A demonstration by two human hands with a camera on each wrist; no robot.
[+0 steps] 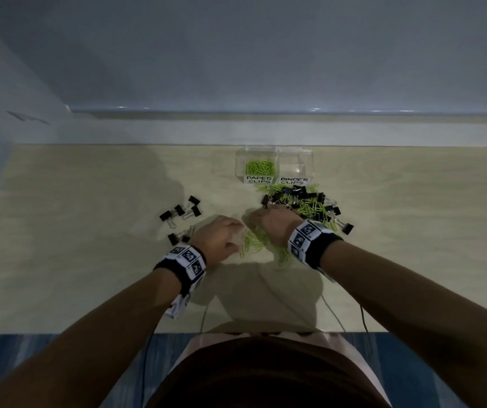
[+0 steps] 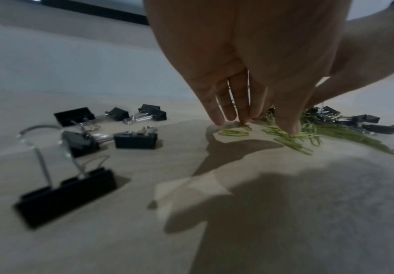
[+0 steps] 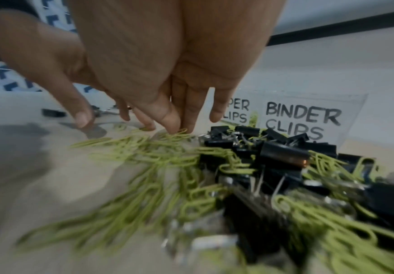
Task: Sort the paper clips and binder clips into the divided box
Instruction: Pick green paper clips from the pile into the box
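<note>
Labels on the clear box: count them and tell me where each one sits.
2. The PAPER CLIPS label is on the front of the left compartment, which holds green paper clips; the BINDER CLIPS label is on the front of the right compartment. Other sides may hide more.

Pale beige wood-grain surface [image 1: 89, 201], matte, dimly lit, soft shadows across its near half. Glossy pale grey ledge [image 1: 265, 111] runs along the far edge, with a plain grey-blue wall [image 1: 236, 48] above it. Black wristbands with white black-patterned marker tiles: one [image 1: 183, 265] left, one [image 1: 310, 241] right. Thin dark cables [image 1: 363, 316] trail off the near edge. Blue streaked floor [image 1: 59, 357] below. Brown garment [image 1: 265, 375] at bottom centre.
</note>
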